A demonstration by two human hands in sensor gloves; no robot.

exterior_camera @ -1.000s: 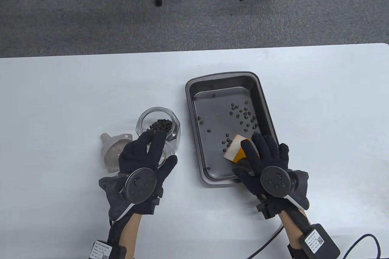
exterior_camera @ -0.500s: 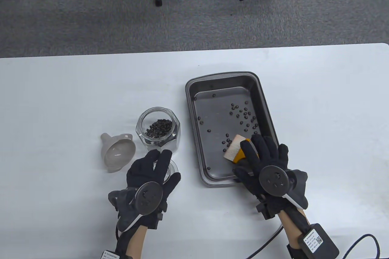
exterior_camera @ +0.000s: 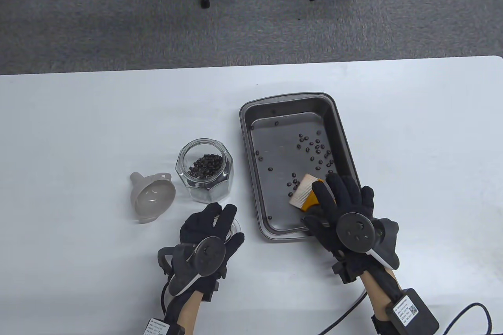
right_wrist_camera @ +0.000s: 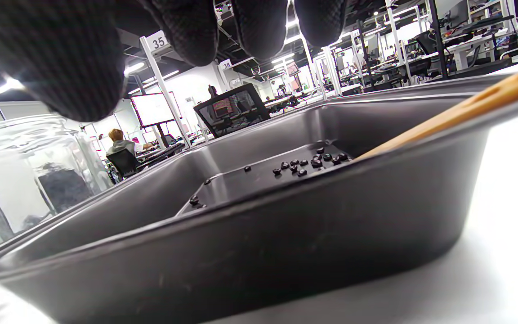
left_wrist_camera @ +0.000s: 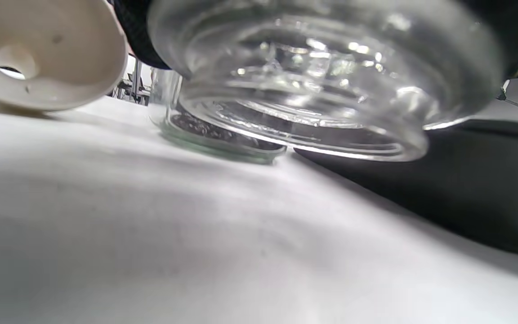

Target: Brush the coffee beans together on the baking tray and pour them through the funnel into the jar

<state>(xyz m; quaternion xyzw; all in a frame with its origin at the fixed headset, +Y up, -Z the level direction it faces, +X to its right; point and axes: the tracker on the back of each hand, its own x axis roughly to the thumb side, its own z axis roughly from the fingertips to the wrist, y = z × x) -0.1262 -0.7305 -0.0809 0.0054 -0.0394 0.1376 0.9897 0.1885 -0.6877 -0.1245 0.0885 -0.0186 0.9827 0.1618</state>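
While the funnel (exterior_camera: 152, 198) lies on its side at the left of the table (exterior_camera: 78, 123), spout pointing away from the person, the jar (exterior_camera: 205, 170) stands open just right of it, a heap of beans (exterior_camera: 205, 165) showing through its mouth. In the left wrist view the funnel's (left_wrist_camera: 47, 49) wide mouth sits at the top left, with the jar's (left_wrist_camera: 214, 135) base behind on the white top.

Nearer the person, below the jar, the left hand (exterior_camera: 208, 238) has its fingers curled down over a glass lid (exterior_camera: 235, 227), of which only an edge peeks out in the table view. The left wrist view shows the lid (left_wrist_camera: 322, 81) close up, gripped from above and, as far as can be told, held just off the table.

To the right of the jar lies the tray (exterior_camera: 251, 178), long side running away from the person. Loose beans (exterior_camera: 314, 150) are scattered across its floor, thickest toward the far right, with a few strays along the left wall and near edge.

At the tray's near right corner the right hand (exterior_camera: 340, 209) rests over the brush (exterior_camera: 304, 193), fingers laid along the yellow handle and wrapped round it, pale bristles down on the tray floor beside a few beans. In the right wrist view the handle (right_wrist_camera: 457, 112) crosses the tray's (right_wrist_camera: 286, 243) rim, fingertips (right_wrist_camera: 196, 31) overhead.
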